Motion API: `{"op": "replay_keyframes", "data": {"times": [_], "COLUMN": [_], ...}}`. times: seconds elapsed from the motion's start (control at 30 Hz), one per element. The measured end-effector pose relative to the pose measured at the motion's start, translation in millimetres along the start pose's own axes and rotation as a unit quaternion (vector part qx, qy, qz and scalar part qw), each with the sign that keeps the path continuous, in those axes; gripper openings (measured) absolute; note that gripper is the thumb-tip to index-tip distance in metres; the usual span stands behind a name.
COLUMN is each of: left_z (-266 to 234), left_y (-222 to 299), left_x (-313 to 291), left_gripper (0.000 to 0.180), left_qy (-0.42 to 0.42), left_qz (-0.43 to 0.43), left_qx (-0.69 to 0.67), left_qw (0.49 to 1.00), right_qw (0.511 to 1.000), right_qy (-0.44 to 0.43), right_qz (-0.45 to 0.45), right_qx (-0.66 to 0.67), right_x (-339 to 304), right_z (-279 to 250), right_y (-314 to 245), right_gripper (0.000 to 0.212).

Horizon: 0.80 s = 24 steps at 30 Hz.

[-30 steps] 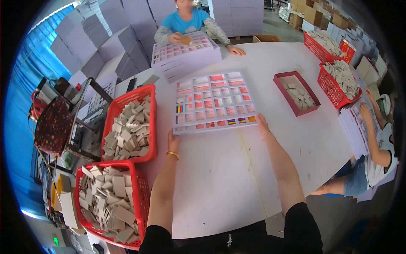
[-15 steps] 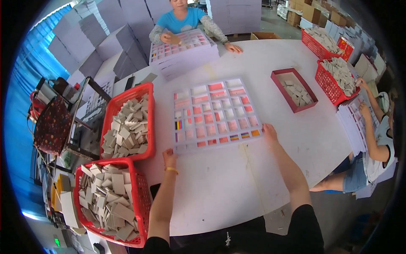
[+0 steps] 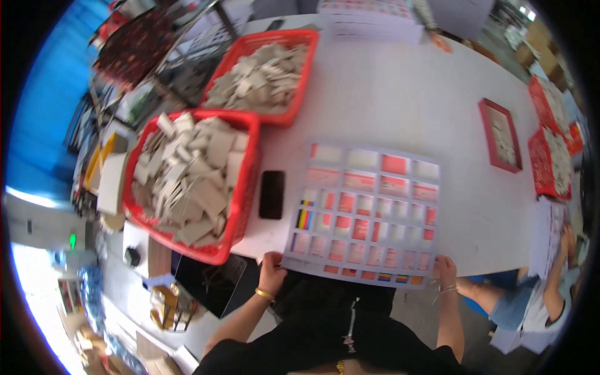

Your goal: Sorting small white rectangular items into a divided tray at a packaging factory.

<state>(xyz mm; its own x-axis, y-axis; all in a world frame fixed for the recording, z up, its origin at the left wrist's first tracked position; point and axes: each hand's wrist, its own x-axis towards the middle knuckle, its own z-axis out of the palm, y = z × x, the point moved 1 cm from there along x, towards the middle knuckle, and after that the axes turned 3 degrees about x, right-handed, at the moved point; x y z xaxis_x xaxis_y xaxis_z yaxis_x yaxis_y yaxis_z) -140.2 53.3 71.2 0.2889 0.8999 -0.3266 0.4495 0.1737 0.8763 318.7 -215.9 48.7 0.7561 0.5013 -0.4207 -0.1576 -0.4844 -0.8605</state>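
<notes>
A white compartment tray [image 3: 301,263] lies between my hands, its near edge at the table's front edge, over my lap. Many small rectangular cells divide it; pink, red and white areas show inside, and a few cells have multicoloured stripes. My left hand [image 3: 272,274], with a yellow bangle at the wrist, is closed on the near left corner. At the near right corner, my right hand [image 3: 445,270] grips the edge, its fingertips partly hidden. Left of the tray lies a black phone [image 3: 272,195].
Two red baskets, a near one [image 3: 252,172] and a farther one [image 3: 309,69], hold grey-white flat pieces on the left. A dark red box [image 3: 485,131] with similar pieces lies right. Stacked trays [image 3: 372,30] stand far back. Another person [image 3: 540,297] works at the right edge.
Both my hands have drawn the tray toward me, from mid-table to the front edge. The view has tilted down and shifted left, uncovering the phone beside the near basket.
</notes>
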Motion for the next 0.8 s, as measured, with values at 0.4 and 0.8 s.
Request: {"op": "replay_keyframes", "data": {"times": [0.4, 0.8], "left_z": [-102.1, -212.8], "left_y": [162.7, 140.2], "left_x": [-17.5, 30.1], "left_gripper": [0.019, 0.034], "left_qy": [-0.064, 0.129], "left_qz": [0.275, 0.099], "left_qx": [0.234, 0.541], "left_qw": [0.93, 0.825], "right_qw": [0.848, 0.616], "right_qy": [0.013, -0.281], "right_qz": [-0.465, -0.631], "right_qx": [-0.255, -0.379], "right_x": [14.2, -140.6], "right_z": [85.0, 471.7], "right_y": [-195.8, -336.4], "right_gripper": [0.023, 0.056]}}
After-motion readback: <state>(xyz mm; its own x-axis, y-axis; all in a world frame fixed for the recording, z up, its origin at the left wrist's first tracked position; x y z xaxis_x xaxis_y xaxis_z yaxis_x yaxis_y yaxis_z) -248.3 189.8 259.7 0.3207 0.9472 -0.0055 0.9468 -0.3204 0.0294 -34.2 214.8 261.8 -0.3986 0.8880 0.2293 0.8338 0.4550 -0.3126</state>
